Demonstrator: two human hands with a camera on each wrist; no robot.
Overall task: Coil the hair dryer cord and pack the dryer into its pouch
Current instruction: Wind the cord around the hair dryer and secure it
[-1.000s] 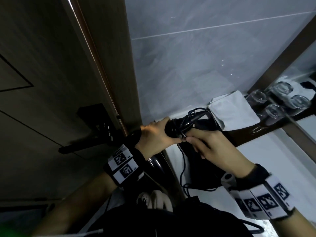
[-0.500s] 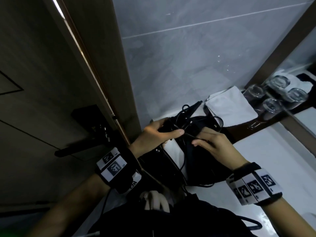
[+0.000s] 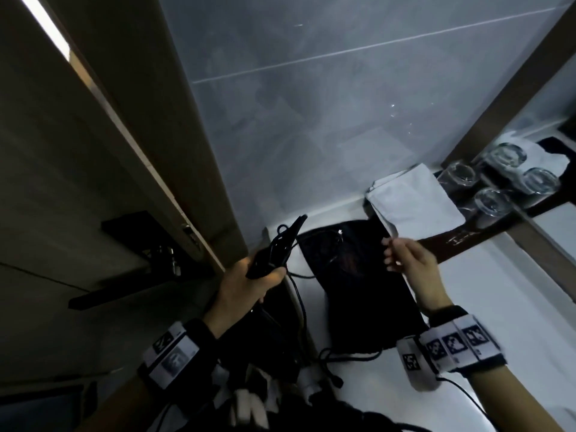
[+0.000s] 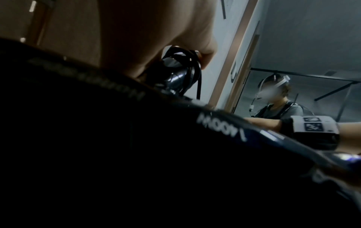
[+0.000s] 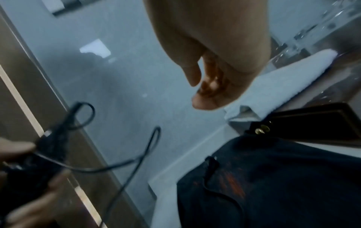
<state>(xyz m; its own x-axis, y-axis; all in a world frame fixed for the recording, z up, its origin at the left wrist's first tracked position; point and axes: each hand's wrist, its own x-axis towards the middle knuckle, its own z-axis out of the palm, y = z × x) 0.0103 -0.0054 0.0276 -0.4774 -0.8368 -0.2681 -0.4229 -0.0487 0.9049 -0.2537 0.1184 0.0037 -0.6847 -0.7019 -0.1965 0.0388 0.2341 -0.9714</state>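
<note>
Hair dryer (image 3: 274, 251): held up in the left hand, cord wrapped round it.
Left hand (image 3: 246, 288): fingers curled round the dryer's handle.
Cord (image 3: 300, 304): hangs down below the left hand.
Pouch (image 3: 358, 282): black, flat on the white tabletop (image 3: 498, 291), between both hands.
Right hand (image 3: 408, 263): above the pouch's far edge, fingers loosely bent, holding nothing.
Folded towel (image 3: 414, 204): just beyond the right hand.

White lettering on the black hair dryer body (image 4: 175, 146), just below the left hand's fingers (image 4: 203, 50), stands upside down and seems to read "1400W", while further print beside it is too blurred to read
</note>
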